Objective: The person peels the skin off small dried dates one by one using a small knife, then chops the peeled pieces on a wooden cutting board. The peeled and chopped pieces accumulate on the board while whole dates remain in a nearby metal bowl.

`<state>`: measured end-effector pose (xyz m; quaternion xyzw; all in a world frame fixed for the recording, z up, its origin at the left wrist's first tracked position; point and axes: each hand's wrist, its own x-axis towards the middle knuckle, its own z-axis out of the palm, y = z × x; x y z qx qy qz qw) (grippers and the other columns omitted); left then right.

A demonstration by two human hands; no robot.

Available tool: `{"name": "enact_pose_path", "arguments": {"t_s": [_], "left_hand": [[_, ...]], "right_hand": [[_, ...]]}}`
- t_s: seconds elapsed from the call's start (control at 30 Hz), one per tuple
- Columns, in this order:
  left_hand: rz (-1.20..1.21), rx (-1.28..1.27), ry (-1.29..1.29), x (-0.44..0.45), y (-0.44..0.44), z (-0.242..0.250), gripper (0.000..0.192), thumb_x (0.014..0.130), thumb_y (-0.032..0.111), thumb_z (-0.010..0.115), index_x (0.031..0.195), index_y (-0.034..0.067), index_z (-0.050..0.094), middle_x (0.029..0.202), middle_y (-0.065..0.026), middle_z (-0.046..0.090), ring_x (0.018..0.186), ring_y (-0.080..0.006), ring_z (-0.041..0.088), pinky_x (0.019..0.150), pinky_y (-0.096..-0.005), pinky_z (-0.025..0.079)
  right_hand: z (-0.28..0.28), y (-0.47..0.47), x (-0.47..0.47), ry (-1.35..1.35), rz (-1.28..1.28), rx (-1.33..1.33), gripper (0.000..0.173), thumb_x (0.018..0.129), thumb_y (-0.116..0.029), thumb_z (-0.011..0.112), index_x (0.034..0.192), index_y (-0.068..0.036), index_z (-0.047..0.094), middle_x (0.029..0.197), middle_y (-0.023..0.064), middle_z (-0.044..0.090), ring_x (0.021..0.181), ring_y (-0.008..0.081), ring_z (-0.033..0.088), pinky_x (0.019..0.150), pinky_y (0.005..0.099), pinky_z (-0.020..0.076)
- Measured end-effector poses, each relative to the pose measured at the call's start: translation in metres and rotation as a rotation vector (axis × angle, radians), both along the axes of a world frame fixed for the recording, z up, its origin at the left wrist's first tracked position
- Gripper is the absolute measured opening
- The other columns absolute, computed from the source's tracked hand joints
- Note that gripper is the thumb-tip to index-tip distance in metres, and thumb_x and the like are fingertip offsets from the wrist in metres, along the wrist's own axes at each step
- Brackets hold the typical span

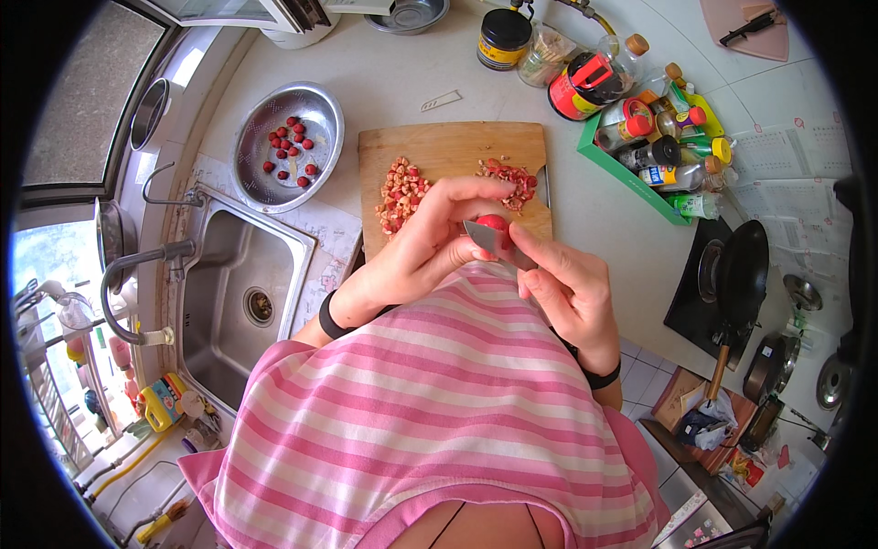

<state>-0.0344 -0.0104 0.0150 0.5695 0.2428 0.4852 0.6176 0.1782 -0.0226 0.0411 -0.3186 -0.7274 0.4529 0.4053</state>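
Between the thumb and fingers of my left hand [439,240] is a small round red fruit [492,222], likely a hawthorn. My right hand [566,281] grips a small paring knife [485,239], its blade lying against the fruit. Both hands are above the near edge of a wooden cutting board [453,141]. On the board's left side sits a heap of cut pale-and-red fruit pieces [401,195]. To the right, partly behind my left fingers, lies a pile of darker red scraps [521,189]. A perforated metal bowl [254,175] at the left contains several whole red fruits [293,151].
A white slotted blade sheath [441,101] lies behind the board. Left is a steel sink [230,274] with a faucet [144,261]. Jars [504,41] and a green box [634,182] of bottles stand at right, beyond them a wok [744,274] on a black cooktop [686,288].
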Motion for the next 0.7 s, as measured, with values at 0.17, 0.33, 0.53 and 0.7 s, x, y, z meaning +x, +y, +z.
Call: {"name": "enact_pose_path", "arguments": {"t_s": [0.17,0.33,0.53,0.7], "left_hand": [[-0.068,0.059,0.053,-0.004,0.002,-0.005,0.028,0.1,0.011,0.052,0.12,0.0,0.036,0.123,-0.0149,0.05,0.11,-0.0204,0.057,0.089,-0.0339,0.049],[-0.086,0.048,0.005,0.0,0.004,-0.006,0.029,0.101,0.01,0.051,0.123,0.0,0.036,0.121,-0.0146,0.052,0.108,-0.0202,0.058,0.087,-0.0332,0.05],[-0.05,-0.076,-0.053,0.003,0.003,-0.008,0.032,0.098,0.016,0.057,0.119,0.001,0.039,0.112,-0.0148,0.058,0.095,-0.0192,0.063,0.083,-0.0333,0.052],[-0.098,-0.025,-0.095,0.003,0.012,-0.012,0.03,0.099,0.016,0.055,0.12,0.0,0.041,0.114,-0.0156,0.057,0.096,-0.0205,0.063,0.087,-0.0356,0.052]], "right_hand": [[0.001,0.0,0.002,0.033,0.034,-0.072,0.048,0.089,0.007,0.056,0.135,-0.005,0.056,0.09,0.0115,0.068,0.061,0.0147,0.056,0.057,0.0266,0.0472],[0.004,0.002,0.007,-0.024,0.062,-0.07,0.047,0.089,0.006,0.056,0.135,-0.004,0.056,0.09,0.01,0.069,0.062,0.0129,0.054,0.059,0.0254,0.0466],[0.004,0.004,0.006,-0.064,-0.008,-0.068,0.044,0.091,0.003,0.056,0.134,-0.005,0.057,0.092,0.0084,0.069,0.061,0.0102,0.052,0.058,0.024,0.0456],[-0.001,0.005,0.004,-0.002,-0.02,-0.163,0.037,0.097,-0.006,0.055,0.133,0.0,0.057,0.086,0.0057,0.066,0.062,0.0091,0.052,0.056,0.0221,0.0407]]}}
